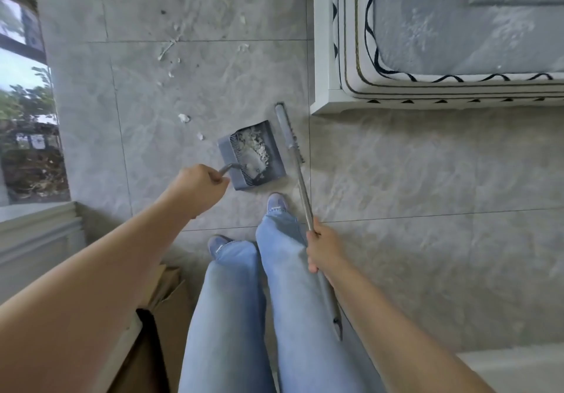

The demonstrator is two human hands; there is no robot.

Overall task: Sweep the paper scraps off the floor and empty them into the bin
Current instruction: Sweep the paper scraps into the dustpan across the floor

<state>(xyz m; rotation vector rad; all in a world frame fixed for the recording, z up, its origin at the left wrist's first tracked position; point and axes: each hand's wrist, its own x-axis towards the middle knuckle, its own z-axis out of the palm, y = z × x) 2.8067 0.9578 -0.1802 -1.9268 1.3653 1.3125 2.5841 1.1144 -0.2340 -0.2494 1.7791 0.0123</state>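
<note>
We look down past our legs in light blue jeans (244, 316) at a grey tiled floor (412, 179). Our left hand (200, 186) is curled tight round the bent metal handle of the grey dustpan (276, 160), which sits just ahead of our forward shoe (277, 204). The dustpan holds a heap of white paper scraps (253, 148), piled along its middle beside the toothed comb edge. Our right hand (322, 249) grips the metal handle of the broom (300, 185), fingers wrapped round it beside our right leg; the handle runs up and away from us to the broom head (288, 130), which lies just to the right of the dustpan with its dark bristles facing right. We cannot tell whether the broom head touches the floor. More loose scraps (184, 117) are scattered on the floor beyond the dustpan, up and to the left, thinning out toward the far tiles, with one scrap lying near the dustpan's far left corner. At the upper right stands a bed with a white frame (320, 56) and a grey mattress (457, 26) trimmed with a dark wavy line. Along the left edge is a window (27, 117) showing greenery outside, with a pale moulded sill below it. A brown cardboard box (158, 316) with an open flap sits at the lower left, just beside our left leg and partly hidden behind our left forearm.
</note>
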